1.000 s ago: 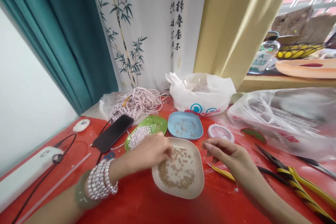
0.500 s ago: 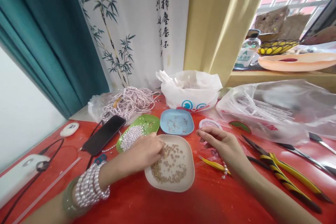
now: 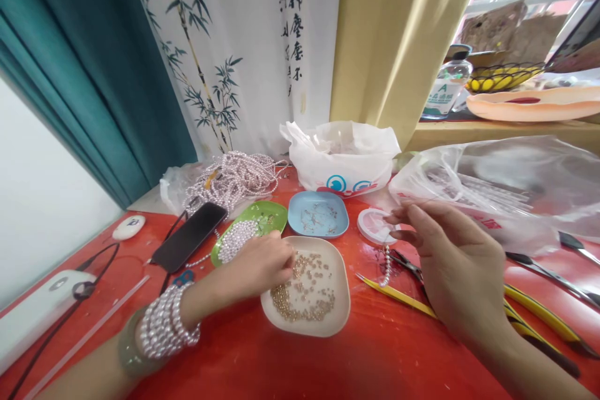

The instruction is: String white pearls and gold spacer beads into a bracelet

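My left hand (image 3: 269, 260) is closed, its knuckles over the left rim of a beige tray (image 3: 340, 319) that holds small gold and clear beads (image 3: 300, 303). Its fingertips are hidden, so what they pinch does not show. A stack of pearl bracelets (image 3: 164, 324) circles that wrist, beside a pale green bangle (image 3: 131, 347). Right of the tray, my right hand (image 3: 452, 262) is raised with thumb and fingers pinched together. Below its fingertips hangs a short strand of pearl beads (image 3: 386, 266); the thread between them is too fine to follow.
Behind the beige tray are a blue tray (image 3: 319, 234) and a green tray with loose pearls (image 3: 238, 240). Tweezers (image 3: 398, 297), yellow-handled pliers (image 3: 546, 319) and a round clear lid (image 3: 375, 225) lie to the right. A phone (image 3: 190, 237) and bundled pearl strands (image 3: 234, 181) are at left.
My right hand has come up and to the right, turning so its back shows more. The pearl strand now hangs clear below its fingertips. My left hand stays at the beige tray.
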`<move>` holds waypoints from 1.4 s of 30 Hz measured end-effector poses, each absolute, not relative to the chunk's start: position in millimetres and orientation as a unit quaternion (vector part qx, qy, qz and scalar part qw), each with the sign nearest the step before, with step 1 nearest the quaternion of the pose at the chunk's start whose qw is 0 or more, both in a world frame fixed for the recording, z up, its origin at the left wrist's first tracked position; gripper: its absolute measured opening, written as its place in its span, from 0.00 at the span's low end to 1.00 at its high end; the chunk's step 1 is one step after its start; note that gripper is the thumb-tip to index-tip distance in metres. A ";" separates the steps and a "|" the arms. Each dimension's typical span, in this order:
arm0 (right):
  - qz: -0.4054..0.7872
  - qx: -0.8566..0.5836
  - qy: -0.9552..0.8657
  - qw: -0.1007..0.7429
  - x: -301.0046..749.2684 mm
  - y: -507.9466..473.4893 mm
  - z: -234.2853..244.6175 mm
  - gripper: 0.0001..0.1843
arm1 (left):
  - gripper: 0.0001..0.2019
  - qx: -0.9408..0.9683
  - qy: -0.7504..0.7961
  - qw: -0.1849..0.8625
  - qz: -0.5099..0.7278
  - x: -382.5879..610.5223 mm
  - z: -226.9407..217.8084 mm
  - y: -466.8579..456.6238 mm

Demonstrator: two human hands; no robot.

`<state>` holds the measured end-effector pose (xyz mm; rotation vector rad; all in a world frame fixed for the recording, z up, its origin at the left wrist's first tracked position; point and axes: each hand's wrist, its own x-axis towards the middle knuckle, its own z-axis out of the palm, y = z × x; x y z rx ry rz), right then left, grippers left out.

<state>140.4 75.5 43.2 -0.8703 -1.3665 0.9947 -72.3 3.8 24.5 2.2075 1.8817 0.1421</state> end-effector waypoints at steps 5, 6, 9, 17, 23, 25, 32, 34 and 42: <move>0.483 -0.343 -0.670 0.447 130.4 63.3 31.9 0.06 | 0.05 0.643 0.649 0.323 0.245 -68.4 21.7 12.1; 0.512 -0.336 -0.677 0.408 127.3 61.7 27.0 0.06 | 0.05 0.602 0.630 0.394 0.292 -66.6 20.3 13.4; 0.583 -0.321 -0.675 0.319 118.5 57.5 13.2 0.09 | 0.07 0.478 0.560 0.540 0.408 -59.9 15.0 14.9; 0.633 -0.290 -0.678 0.234 111.1 47.8 7.3 0.10 | 0.10 0.356 0.468 0.628 0.509 -52.3 1.4 13.6; 0.623 -0.288 -0.694 0.219 112.2 48.4 5.7 0.09 | 0.09 0.356 0.458 0.626 0.521 -52.5 -3.5 14.7; 0.619 -0.288 -0.699 0.212 112.2 48.8 5.9 0.09 | 0.09 0.352 0.462 0.621 0.527 -52.4 -4.2 15.1; 0.613 -0.287 -0.707 0.204 112.0 49.1 7.4 0.09 | 0.10 0.344 0.470 0.616 0.530 -51.4 -3.5 15.6; 0.614 -0.284 -0.708 0.201 112.1 49.5 7.1 0.09 | 0.10 0.340 0.469 0.618 0.532 -51.2 -2.8 15.3; 0.627 -0.283 -0.698 0.200 110.8 49.8 6.8 0.09 | 0.07 0.348 0.478 0.604 0.533 -50.6 -1.5 14.6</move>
